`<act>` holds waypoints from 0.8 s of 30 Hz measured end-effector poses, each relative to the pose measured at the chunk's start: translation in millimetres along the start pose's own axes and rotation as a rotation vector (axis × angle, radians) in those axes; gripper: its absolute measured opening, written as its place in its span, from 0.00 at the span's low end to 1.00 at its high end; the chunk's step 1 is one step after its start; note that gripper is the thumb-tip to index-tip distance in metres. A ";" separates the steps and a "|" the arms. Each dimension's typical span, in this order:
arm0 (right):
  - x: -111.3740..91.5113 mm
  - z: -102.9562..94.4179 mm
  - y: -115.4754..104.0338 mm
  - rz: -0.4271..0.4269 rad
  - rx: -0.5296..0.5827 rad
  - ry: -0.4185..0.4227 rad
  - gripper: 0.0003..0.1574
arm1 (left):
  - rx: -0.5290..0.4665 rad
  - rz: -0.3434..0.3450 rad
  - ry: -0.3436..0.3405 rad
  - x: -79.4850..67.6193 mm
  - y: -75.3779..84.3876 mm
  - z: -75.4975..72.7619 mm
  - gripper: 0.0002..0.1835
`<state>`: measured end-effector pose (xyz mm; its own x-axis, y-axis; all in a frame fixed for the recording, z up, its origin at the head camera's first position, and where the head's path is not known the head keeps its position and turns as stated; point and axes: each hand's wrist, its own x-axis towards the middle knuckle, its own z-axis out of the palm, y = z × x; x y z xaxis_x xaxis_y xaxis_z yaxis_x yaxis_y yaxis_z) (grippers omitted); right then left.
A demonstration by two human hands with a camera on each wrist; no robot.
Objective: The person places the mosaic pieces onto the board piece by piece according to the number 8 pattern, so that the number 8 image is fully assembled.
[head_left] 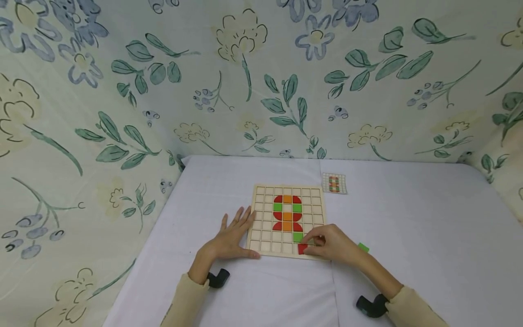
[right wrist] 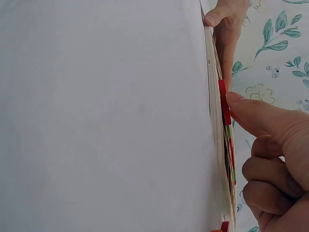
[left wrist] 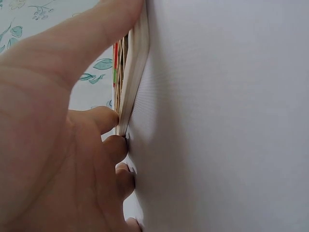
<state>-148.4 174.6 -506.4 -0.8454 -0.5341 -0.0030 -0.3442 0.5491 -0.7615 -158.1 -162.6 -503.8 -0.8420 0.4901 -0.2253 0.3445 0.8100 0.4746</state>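
Observation:
A square wooden grid board lies on the table, bearing red, orange and green tiles in a column near its middle. My left hand is spread at the board's left side, fingertips at that edge and thumb along the front edge. At the front row, my right hand pinches a red tile between thumb and index finger. In the right wrist view the red tile stands up above the board's edge, its other fingers curled behind. Just beyond it sits a green tile in its cell.
A small pattern card lies behind the board's right corner. Another green tile rests on the white cloth, partly behind the right forearm. Floral fabric hangs at the back and left. Each wrist carries a black camera mount.

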 end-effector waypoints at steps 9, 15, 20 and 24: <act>5.3 4.2 -1.4 -0.047 0.013 0.003 0.09 | -0.015 0.001 0.002 -1.0 1.1 -0.5 0.68; 8.0 8.1 -0.6 -0.049 0.018 0.001 0.10 | -0.015 0.007 0.000 -0.8 1.0 -0.5 0.68; 9.3 9.5 -0.1 -0.057 0.025 0.011 0.10 | -0.018 0.004 -0.002 -0.2 0.9 -0.6 0.68; 6.8 5.6 1.0 -0.004 0.066 0.003 0.10 | -0.014 0.003 0.000 0.2 0.0 0.2 0.68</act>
<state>-152.2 167.9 -510.8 -0.8451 -0.5346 0.0021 -0.3202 0.5030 -0.8028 -158.2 -162.4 -504.0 -0.8410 0.4928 -0.2235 0.3416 0.8038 0.4871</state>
